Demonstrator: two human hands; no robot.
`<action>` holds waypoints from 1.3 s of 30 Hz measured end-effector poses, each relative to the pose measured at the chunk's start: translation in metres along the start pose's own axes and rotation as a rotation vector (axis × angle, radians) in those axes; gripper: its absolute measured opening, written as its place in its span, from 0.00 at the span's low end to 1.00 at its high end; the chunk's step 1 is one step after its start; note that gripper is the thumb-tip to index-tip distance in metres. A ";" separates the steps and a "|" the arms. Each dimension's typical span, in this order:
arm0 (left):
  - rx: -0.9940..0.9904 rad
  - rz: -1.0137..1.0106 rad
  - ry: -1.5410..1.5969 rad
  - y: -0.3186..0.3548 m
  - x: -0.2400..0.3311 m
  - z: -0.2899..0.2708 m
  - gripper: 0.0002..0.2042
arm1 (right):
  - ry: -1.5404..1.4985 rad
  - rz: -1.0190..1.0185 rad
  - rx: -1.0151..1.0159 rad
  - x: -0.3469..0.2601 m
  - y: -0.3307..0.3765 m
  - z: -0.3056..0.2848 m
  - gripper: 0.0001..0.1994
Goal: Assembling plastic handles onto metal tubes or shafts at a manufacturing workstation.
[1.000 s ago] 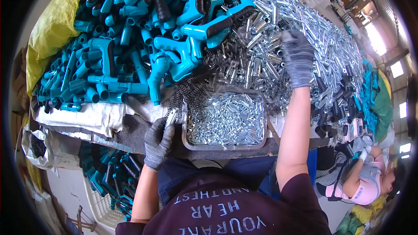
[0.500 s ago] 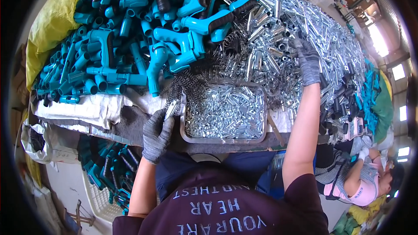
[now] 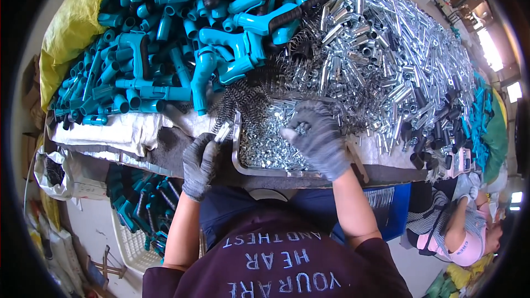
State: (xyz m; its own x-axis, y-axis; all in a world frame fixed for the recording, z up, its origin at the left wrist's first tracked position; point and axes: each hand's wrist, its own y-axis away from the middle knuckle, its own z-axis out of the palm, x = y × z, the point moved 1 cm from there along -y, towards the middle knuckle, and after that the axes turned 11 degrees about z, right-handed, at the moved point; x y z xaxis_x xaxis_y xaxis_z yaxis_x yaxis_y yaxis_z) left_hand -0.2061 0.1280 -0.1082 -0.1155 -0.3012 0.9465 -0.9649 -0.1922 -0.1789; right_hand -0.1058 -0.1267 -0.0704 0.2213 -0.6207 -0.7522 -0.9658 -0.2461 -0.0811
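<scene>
In my grey-gloved left hand (image 3: 200, 164), a short shiny metal tube-like piece (image 3: 223, 132) is pinched between thumb and fingers, just left of the tray. My right hand (image 3: 319, 139), gloved too, is over the right part of the metal tray (image 3: 237, 152). Its fingers curl toward the thumb, and whatever they hold is hidden. Small silvery parts (image 3: 265, 146) fill the tray. Dark coil springs (image 3: 240, 102) lie in a tangle against its far left corner.
Teal plastic handles with black grips (image 3: 232, 49) are heaped at the left, beside a yellow sack (image 3: 66, 38). Metal tubes and rods (image 3: 408, 38) pile up at the right. Below the table stands a white crate (image 3: 130, 243) of teal parts. Another person (image 3: 461, 237) sits at far right.
My right hand has come from the metal tube pile back and left to the tray, its fingers now curled over the small parts. The left hand keeps its metal piece in nearly the same place.
</scene>
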 end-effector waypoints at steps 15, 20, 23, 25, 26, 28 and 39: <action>-0.407 0.102 -0.092 -0.001 0.088 0.020 0.18 | -0.857 0.353 -0.533 0.000 0.034 -0.043 0.16; -0.546 0.254 -0.334 -0.007 0.102 0.040 0.23 | -0.451 0.189 -0.602 -0.007 0.048 -0.029 0.13; -0.533 0.366 -0.403 0.000 0.106 0.054 0.23 | -0.410 0.173 -0.601 -0.014 0.055 -0.020 0.15; -0.621 0.280 -0.505 0.000 0.117 0.058 0.25 | -0.483 0.311 -0.660 -0.009 0.061 -0.025 0.15; -0.624 0.295 -0.517 -0.001 0.114 0.060 0.22 | -0.535 0.346 -0.618 -0.005 0.065 -0.029 0.17; -0.620 0.377 -0.337 -0.010 0.103 0.060 0.17 | -0.596 0.408 -0.534 0.004 0.075 -0.037 0.18; 0.009 -0.315 0.501 0.011 -0.025 0.004 0.17 | -0.892 1.075 -0.185 0.251 0.264 -0.073 0.17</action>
State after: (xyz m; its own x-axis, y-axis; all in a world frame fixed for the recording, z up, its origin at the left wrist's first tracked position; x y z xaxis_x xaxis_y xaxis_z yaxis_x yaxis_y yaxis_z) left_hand -0.2126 0.1296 -0.1348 0.0770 0.2495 0.9653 -0.9689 -0.2096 0.1315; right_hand -0.2954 -0.4020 -0.2329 -0.8289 0.0916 -0.5519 -0.5590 -0.0966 0.8235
